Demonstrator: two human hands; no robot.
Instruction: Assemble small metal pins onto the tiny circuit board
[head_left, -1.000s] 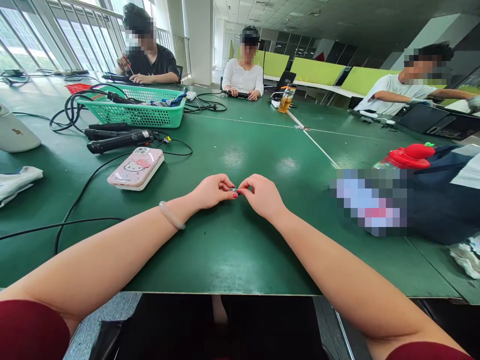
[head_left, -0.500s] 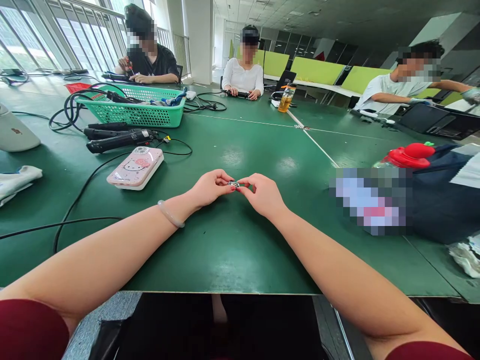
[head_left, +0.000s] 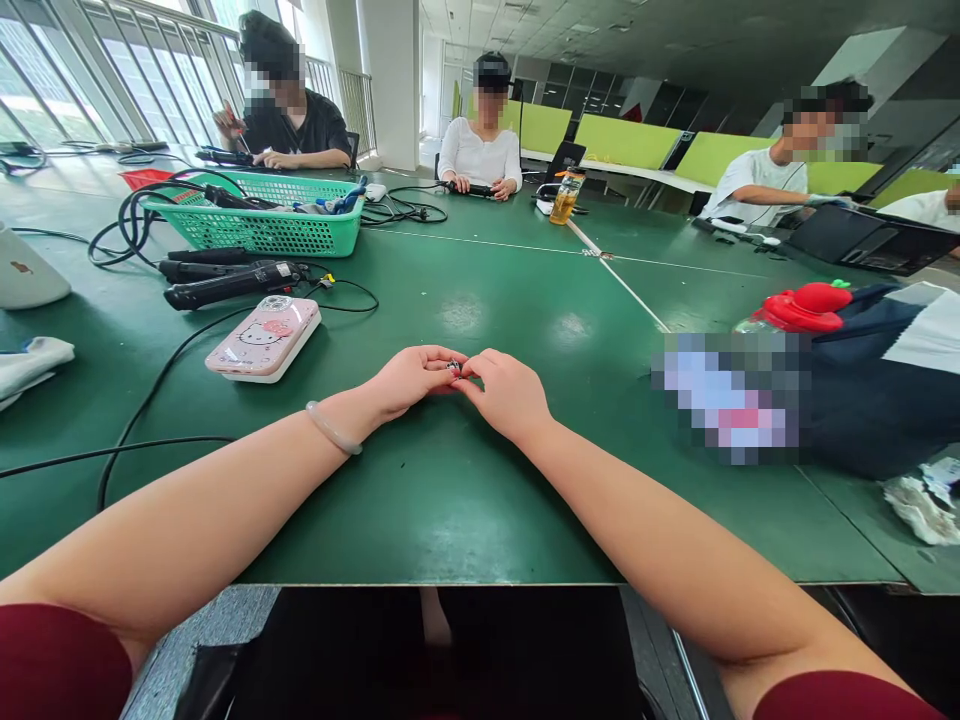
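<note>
Small, shiny silver-and-dark piece (head_left: pixel 454 368) is held over the glossy green bench (head_left: pixel 465 520), pinched between the closed fingers of the left hand (head_left: pixel 409 382) and right hand (head_left: pixel 511 395). Its detail is largely covered by them. Risk: could be dropped if either pinch is eased unevenly; being tiny, easily lost.

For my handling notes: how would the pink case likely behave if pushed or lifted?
The pink case would probably slide rather than roll or tip, since it lies flat. Its shiny top may be slippery, and its boxy shape suggests a stiff shell.
</note>
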